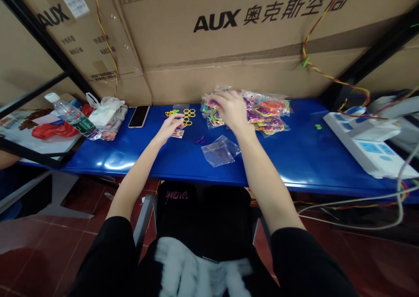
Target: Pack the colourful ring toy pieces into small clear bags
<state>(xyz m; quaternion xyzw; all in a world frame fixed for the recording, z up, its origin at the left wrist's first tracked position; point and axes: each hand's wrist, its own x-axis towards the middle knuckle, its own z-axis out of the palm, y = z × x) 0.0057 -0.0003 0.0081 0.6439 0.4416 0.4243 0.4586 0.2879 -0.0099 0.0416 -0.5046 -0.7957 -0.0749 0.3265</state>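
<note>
We list a glossy blue worktop (pixel 108 164) backed by corrugated cardboard cartons (pixel 209 56), above a red tile floor (pixel 46 253). Left to right we count a clear plastic water bottle (pixel 73 118), a black-screened phone (pixel 139 116), yellow plastic rings (pixel 188 117) just beside our open left hand (pixel 170 128), a crumpled clear bag (pixel 220 152), bright plastic-wrapped loops (pixel 262 112) under our right hand (pixel 231 110), its fingers curved down on them, grip unclear, and a white plastic unit (pixel 366 144).
</note>
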